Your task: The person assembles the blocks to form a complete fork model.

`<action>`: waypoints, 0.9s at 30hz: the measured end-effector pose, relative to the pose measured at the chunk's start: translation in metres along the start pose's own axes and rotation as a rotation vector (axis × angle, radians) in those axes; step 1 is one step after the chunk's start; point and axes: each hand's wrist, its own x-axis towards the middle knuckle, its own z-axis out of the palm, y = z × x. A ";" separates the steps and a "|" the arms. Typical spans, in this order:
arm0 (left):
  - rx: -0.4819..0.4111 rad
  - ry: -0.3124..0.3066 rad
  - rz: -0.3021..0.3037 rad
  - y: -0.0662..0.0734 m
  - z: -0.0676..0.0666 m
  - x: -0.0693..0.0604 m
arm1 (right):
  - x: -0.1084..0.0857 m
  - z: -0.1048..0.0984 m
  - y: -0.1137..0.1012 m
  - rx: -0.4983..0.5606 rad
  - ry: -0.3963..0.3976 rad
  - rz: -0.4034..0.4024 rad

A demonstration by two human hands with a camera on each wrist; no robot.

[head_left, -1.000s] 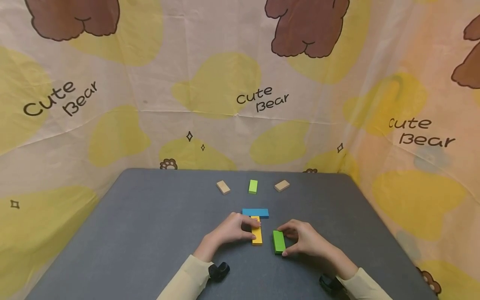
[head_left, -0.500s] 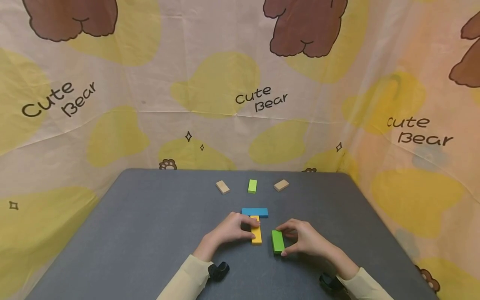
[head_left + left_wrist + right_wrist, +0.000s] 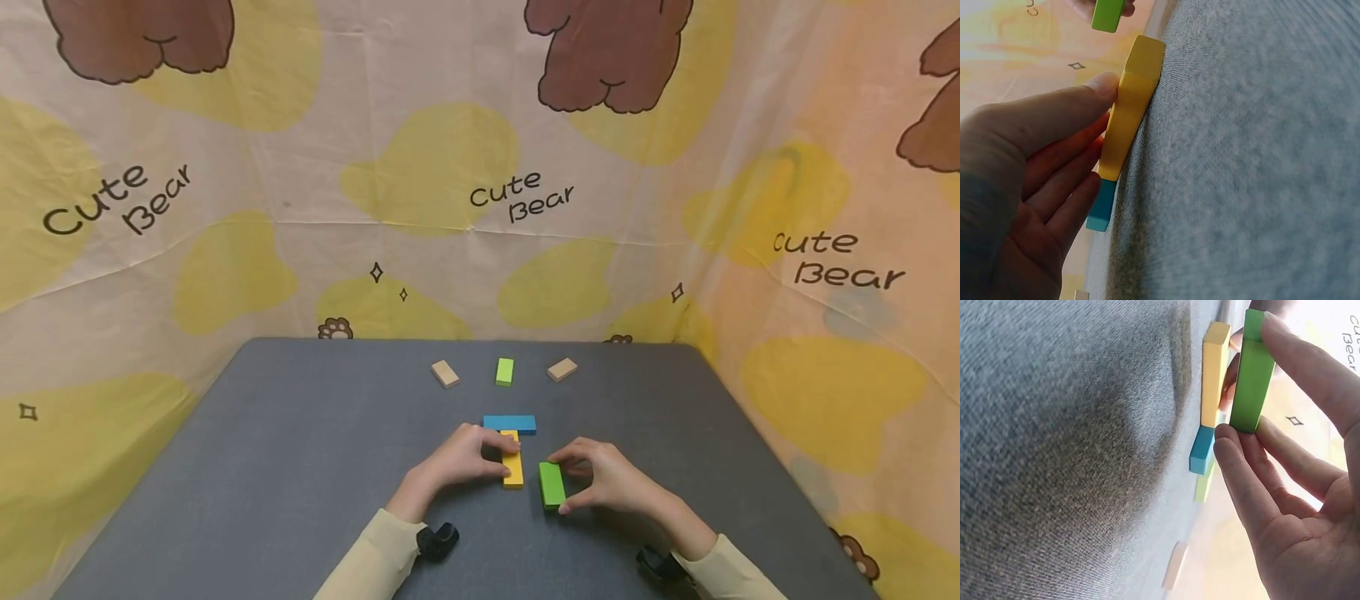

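Low centre, below a blue block (image 3: 510,424), we think the left hand (image 3: 460,459) pinches a part-hidden yellow block (image 3: 513,461); the right hand (image 3: 607,480) grips a green block (image 3: 551,485).

Around one yellow block (image 3: 513,461) on the desk (image 3: 285,442), we count two tan blocks (image 3: 445,374) (image 3: 562,370) at eleven and one o'clock, one light-green block (image 3: 505,372) and one blue block (image 3: 510,424) at twelve, one green block (image 3: 551,485) at four, and two hands: left hand (image 3: 461,457) at nine, right hand (image 3: 607,477) at three.

Left hand (image 3: 1047,178) pinches yellow block (image 3: 1125,122) on table (image 3: 1247,162), thumb against its side. Blue block (image 3: 1101,206) adjoins its far end. Right hand (image 3: 1083,8) holds green block (image 3: 1107,14).
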 end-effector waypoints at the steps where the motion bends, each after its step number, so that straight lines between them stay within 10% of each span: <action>1: -0.001 0.000 -0.002 0.000 0.000 0.000 | 0.000 0.000 -0.001 0.003 -0.001 -0.001; 27: 0.006 -0.007 -0.003 0.001 -0.001 -0.001 | 0.005 0.017 -0.007 0.039 -0.038 -0.022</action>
